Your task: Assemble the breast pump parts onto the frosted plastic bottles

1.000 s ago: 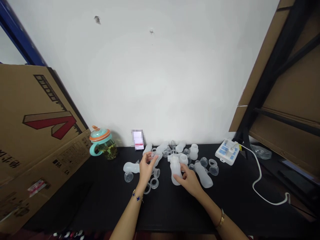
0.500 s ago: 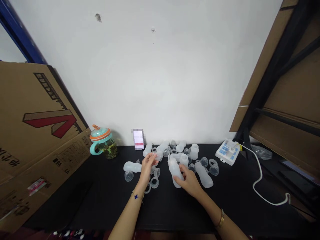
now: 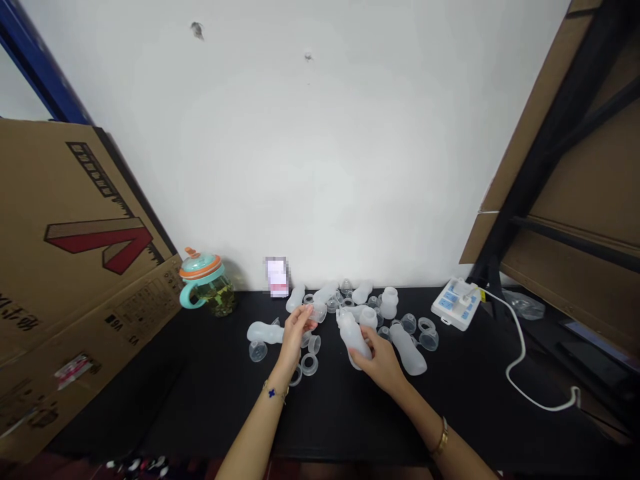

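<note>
My right hand [image 3: 381,363] is wrapped round a translucent white bottle [image 3: 353,335], held tilted just above the black table [image 3: 350,413]. My left hand [image 3: 294,335] pinches a small clear cap-like part [image 3: 315,312] between thumb and fingers, a little to the left of the bottle's neck. Several more translucent bottles [image 3: 407,348] and clear rings [image 3: 309,364] lie scattered around both hands. Another bottle [image 3: 265,333] lies on its side left of my left hand.
A teal and orange lidded jar [image 3: 207,288] stands at the back left beside a large cardboard box [image 3: 70,267]. A white power strip [image 3: 455,303] with a white cable [image 3: 520,373] lies at the right. Dark shelving with cardboard [image 3: 565,200] rises on the right.
My right hand has lifted the bottle off the table and tilted it towards my left hand. My left hand has kept its pinch on the small clear part and barely moved.
</note>
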{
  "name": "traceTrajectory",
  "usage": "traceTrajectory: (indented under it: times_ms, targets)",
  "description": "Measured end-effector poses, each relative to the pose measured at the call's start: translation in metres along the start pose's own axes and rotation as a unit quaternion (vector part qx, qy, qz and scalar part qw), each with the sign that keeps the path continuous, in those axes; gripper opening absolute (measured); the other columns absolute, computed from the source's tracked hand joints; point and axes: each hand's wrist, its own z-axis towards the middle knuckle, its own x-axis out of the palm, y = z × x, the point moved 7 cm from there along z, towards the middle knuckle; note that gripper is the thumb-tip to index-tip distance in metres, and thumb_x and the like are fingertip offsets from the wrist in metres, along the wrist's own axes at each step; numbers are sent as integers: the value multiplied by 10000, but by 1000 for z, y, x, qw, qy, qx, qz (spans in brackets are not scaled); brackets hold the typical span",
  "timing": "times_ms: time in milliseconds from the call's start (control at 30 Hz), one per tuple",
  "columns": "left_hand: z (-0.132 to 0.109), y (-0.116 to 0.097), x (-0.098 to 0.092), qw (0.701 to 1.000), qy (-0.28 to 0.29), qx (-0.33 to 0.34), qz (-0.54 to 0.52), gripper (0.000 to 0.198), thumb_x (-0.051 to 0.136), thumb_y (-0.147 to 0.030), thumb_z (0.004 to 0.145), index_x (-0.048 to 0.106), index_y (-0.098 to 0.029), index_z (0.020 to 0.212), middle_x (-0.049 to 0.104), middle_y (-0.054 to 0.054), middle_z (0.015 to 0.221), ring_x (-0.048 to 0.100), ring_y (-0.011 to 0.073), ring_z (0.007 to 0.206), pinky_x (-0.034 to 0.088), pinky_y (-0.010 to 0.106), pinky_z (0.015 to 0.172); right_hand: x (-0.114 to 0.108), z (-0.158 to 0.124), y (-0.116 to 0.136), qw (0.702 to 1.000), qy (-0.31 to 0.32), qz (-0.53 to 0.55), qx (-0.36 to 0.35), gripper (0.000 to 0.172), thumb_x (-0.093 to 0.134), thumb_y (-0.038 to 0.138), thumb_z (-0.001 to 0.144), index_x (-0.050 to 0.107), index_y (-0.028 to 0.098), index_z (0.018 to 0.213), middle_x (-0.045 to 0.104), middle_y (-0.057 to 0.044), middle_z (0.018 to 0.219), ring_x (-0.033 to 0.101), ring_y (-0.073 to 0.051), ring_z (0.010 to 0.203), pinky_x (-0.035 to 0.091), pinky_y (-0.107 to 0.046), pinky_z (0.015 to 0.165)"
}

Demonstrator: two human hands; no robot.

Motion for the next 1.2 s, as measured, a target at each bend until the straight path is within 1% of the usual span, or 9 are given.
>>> traceTrajectory:
  times_ms: [167,400,633,767,967,1133,1200]
  targets:
    - [0,0,-1,1000,0,-3,-3,376,735,-532,756,674,-170,839,669,4,708,628,126,609,492,231,656,-5,0,5,1000,-24,-19,-7,335,640,355,794,625,231,1105,729,-18,956,658,-205,745,481,-282,626]
    - [1,0,-2,1000,-13,-7,-7,397,746,-537,741,688,-170,882,692,11,719,644,142,603,502,247,652,-6,-1,7,998,-42,-35,-26,348,668,363,784,635,240,1108,730,-32,1015,673,-224,807,519,-309,702]
    - [2,4,-4,1000,-14,-9,-16,412,754,-526,743,689,-160,919,687,20,730,643,136,613,508,232,639,-4,-1,7,998,-31,-38,-34,353,668,351,786,629,232,1116,723,-47,1072,686,-241,893,522,-325,756]
    - [2,4,-4,1000,-14,-6,-11,432,748,-545,734,689,-157,913,691,28,745,640,140,604,513,243,632,-4,-2,8,998,-33,-46,-37,365,679,357,779,636,235,1120,724,-48,1094,691,-251,930,526,-344,804]
    - [2,4,-3,1000,-4,-11,-20,403,749,-529,747,694,-163,906,713,34,780,639,132,609,508,236,633,-4,-1,11,998,-25,-50,-35,364,681,345,782,635,245,1129,722,-57,1107,690,-271,968,527,-366,824]
    - [2,4,-2,1000,3,-9,-24,365,742,-512,762,685,-175,888,701,10,765,633,121,608,505,234,658,-3,-1,10,998,-15,-57,-37,377,683,327,783,641,230,1145,715,-73,1140,683,-288,1017,522,-399,880]
    - [1,3,-2,1000,6,-6,-22,365,744,-509,762,681,-172,886,705,15,798,626,114,605,504,233,659,-3,-1,10,997,-16,-57,-41,373,681,324,785,645,239,1146,715,-72,1143,682,-291,1025,522,-406,892]
